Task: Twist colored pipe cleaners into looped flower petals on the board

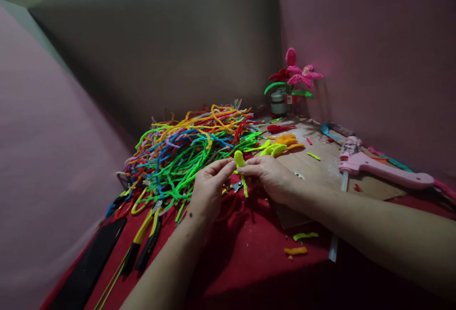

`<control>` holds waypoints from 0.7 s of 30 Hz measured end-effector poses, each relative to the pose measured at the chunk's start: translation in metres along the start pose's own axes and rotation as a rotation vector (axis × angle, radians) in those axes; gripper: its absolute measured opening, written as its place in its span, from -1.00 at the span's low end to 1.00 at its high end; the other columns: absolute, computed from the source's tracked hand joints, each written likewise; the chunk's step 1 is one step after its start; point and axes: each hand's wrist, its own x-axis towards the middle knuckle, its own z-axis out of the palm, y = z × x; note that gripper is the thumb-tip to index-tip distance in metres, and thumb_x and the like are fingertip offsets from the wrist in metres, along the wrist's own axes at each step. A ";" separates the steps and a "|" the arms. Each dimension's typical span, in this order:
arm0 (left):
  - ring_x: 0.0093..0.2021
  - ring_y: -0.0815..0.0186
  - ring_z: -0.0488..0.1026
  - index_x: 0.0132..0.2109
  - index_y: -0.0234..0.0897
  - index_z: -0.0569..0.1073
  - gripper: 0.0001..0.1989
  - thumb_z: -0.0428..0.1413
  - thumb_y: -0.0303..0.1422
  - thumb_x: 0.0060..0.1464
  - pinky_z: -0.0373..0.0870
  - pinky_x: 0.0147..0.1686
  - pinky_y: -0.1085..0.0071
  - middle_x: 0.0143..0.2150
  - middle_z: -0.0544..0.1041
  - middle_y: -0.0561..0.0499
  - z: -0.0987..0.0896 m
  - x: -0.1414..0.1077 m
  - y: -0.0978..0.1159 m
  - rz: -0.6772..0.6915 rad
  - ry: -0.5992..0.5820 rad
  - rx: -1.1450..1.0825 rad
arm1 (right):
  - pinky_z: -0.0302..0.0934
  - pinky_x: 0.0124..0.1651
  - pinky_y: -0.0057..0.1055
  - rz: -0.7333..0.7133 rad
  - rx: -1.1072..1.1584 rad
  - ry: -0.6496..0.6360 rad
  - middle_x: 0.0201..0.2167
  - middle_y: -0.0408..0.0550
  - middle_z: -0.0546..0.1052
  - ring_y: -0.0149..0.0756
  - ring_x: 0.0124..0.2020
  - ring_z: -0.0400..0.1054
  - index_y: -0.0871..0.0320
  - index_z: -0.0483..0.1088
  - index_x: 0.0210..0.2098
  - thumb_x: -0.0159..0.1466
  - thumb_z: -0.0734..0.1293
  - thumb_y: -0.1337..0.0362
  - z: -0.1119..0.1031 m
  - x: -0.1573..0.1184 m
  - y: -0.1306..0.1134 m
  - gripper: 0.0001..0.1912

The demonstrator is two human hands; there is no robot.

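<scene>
A yellow pipe-cleaner petal (239, 159) stands upright between my two hands, its thin tail hanging down below my fingers. My left hand (213, 179) pinches it from the left with thumb and forefinger. From the right, my right hand (269, 174) is closed on the same petal near its base. Just beneath the fingers lies the metal tip of a tool (237, 186), the rest of it hard to make out on the red cloth. Finished yellow petals (275, 149) and orange petals (290, 140) lie beyond my right hand.
A large heap of coloured pipe cleaners (185, 153) spreads at the left back. Yellow-black pliers (147, 234) and a black phone-like slab (87, 262) lie at the left. A pink glue gun (381, 165) rests at the right; a potted pink flower (304, 76) stands behind.
</scene>
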 end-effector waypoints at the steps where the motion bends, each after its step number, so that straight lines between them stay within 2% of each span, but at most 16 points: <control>1: -0.61 0.52 0.21 -0.25 -0.35 0.49 -0.69 0.19 -0.23 -0.14 0.17 -0.59 0.56 -0.53 0.42 0.09 -0.001 0.000 0.000 -0.003 -0.003 0.020 | -0.12 -0.56 -0.46 -0.008 -0.043 0.007 -0.76 -0.24 0.22 -0.53 -0.69 0.02 0.21 0.23 -0.71 -0.07 0.32 0.38 0.001 -0.001 -0.001 -0.83; 9: -0.58 0.49 0.24 -0.49 -0.36 0.48 -0.86 0.19 -0.34 -0.19 0.17 -0.56 0.57 -0.59 0.40 0.10 0.002 0.000 0.003 0.090 0.079 0.221 | -0.16 -0.58 -0.46 -0.071 -0.335 0.037 -0.78 -0.23 0.20 -0.53 -0.70 0.00 0.19 0.20 -0.74 -0.06 0.25 0.38 0.000 -0.001 0.003 -0.82; 14: -0.50 0.41 0.33 -0.41 -0.33 0.51 -0.82 0.18 -0.29 -0.16 0.22 -0.52 0.53 -0.50 0.48 0.04 0.002 0.001 0.002 0.156 0.061 0.262 | -0.16 -0.61 -0.47 -0.063 -0.400 0.029 -0.80 -0.23 0.19 -0.54 -0.72 -0.01 0.18 0.17 -0.76 -0.06 0.24 0.38 0.000 -0.003 0.002 -0.81; 18: -0.50 0.42 0.31 -0.47 -0.29 0.51 -0.83 0.14 -0.27 -0.09 0.17 -0.53 0.54 -0.51 0.46 0.05 0.001 0.000 -0.001 0.320 0.157 0.465 | -0.19 -0.62 -0.48 -0.054 -0.520 0.044 -0.81 -0.26 0.15 -0.55 -0.72 -0.05 0.19 0.17 -0.76 -0.08 0.22 0.39 0.003 -0.006 -0.002 -0.83; 21: -0.51 0.42 0.30 -0.49 -0.27 0.50 -0.82 0.12 -0.27 -0.06 0.15 -0.53 0.53 -0.54 0.43 0.07 0.000 -0.001 -0.003 0.366 0.171 0.496 | -0.19 -0.61 -0.48 -0.105 -0.599 0.055 -0.81 -0.27 0.13 -0.55 -0.70 -0.05 0.19 0.16 -0.77 -0.08 0.22 0.39 0.003 -0.007 -0.003 -0.81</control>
